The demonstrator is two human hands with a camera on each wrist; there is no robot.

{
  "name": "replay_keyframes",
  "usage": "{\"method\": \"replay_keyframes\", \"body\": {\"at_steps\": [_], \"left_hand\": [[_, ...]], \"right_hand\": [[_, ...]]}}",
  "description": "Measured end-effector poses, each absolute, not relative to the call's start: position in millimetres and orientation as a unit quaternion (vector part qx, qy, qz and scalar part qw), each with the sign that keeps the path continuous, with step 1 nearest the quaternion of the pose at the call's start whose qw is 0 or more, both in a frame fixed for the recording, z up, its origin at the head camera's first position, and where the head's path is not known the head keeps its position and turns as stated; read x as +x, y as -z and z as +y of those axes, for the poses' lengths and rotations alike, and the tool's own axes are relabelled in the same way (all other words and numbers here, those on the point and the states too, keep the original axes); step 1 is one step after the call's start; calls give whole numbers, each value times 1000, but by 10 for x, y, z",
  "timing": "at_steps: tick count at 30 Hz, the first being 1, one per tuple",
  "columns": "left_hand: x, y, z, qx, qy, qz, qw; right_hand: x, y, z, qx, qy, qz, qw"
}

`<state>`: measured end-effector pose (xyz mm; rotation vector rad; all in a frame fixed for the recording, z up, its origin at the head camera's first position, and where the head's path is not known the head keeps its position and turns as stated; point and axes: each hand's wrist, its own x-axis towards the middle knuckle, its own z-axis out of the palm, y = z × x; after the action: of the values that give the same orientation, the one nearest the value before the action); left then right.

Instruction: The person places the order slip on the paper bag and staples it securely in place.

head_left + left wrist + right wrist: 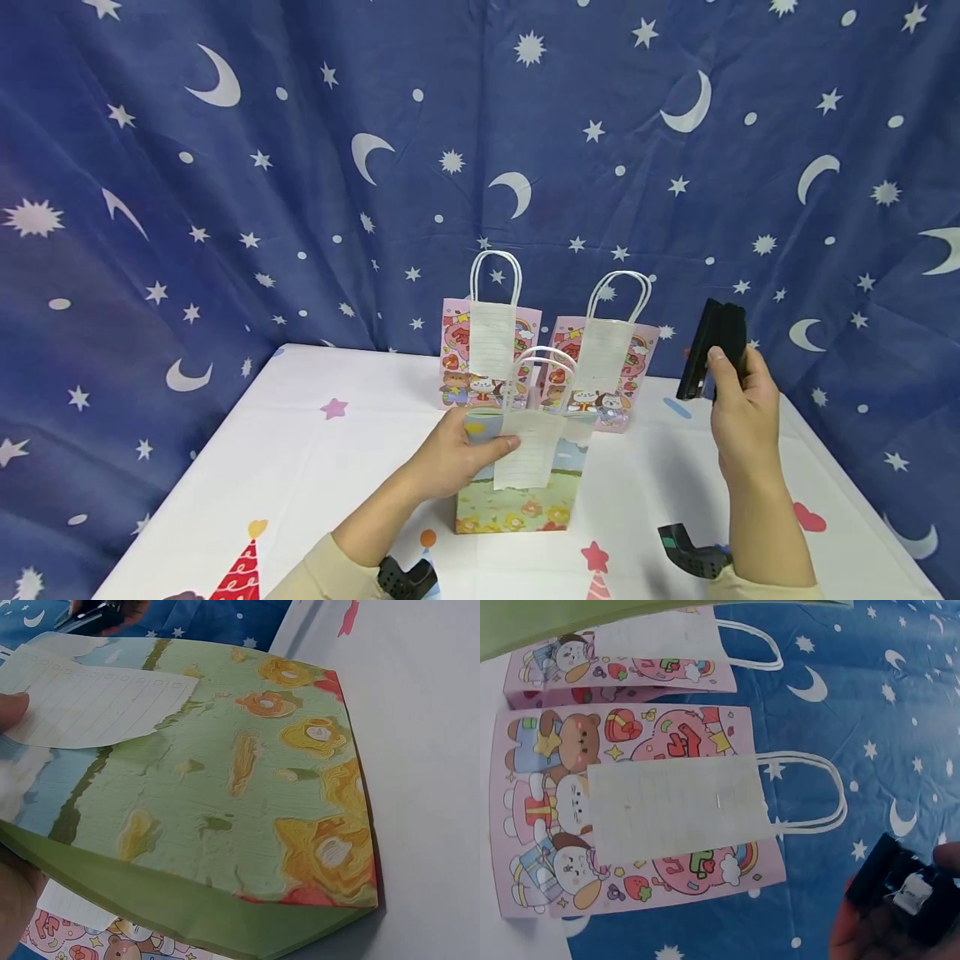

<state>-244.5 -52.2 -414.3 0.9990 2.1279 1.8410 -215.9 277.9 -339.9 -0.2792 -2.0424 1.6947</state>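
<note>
In the head view my left hand [457, 458] grips a flower-print paper gift bag [517, 504] by its upper left side, the thumb pressing on a lined paper slip [532, 454] at its front. The left wrist view shows this bag [217, 765] close up, with the thumb on the slip [97, 705]. Out to the right, my right hand [742, 417] holds a black stapler [716, 342] raised above the table. In the right wrist view the stapler [907, 889] shows a bit of metal; part of it is hidden by the fingers.
Two pink cartoon-print gift bags stand behind, the left one [453, 358] and the right one [633, 375], each with a lined slip on its front and white handles. A white patterned cloth covers the table [360, 458]. Behind hangs a blue star-and-moon curtain [420, 208].
</note>
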Motion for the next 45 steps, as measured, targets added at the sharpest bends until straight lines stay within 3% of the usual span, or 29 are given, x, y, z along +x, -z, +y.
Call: {"method": "replay_keyframes", "body": {"at_steps": [8, 16, 29, 45], "left_hand": [[-2450, 4146, -496, 328, -606, 720, 78], [-2420, 4117, -534, 314, -608, 724, 85], [-2449, 4152, -569, 318, -592, 734, 93], [-2552, 4200, -708, 326, -549, 751, 167]], "right_hand": [[-2165, 3477, 2982, -165, -507, -835, 132], [-2219, 3710, 3208, -152, -387, -910, 11], [-2347, 4115, 3337, -127, -291, -948, -33], [-2401, 4366, 3446, -133, -261, -953, -82]]}}
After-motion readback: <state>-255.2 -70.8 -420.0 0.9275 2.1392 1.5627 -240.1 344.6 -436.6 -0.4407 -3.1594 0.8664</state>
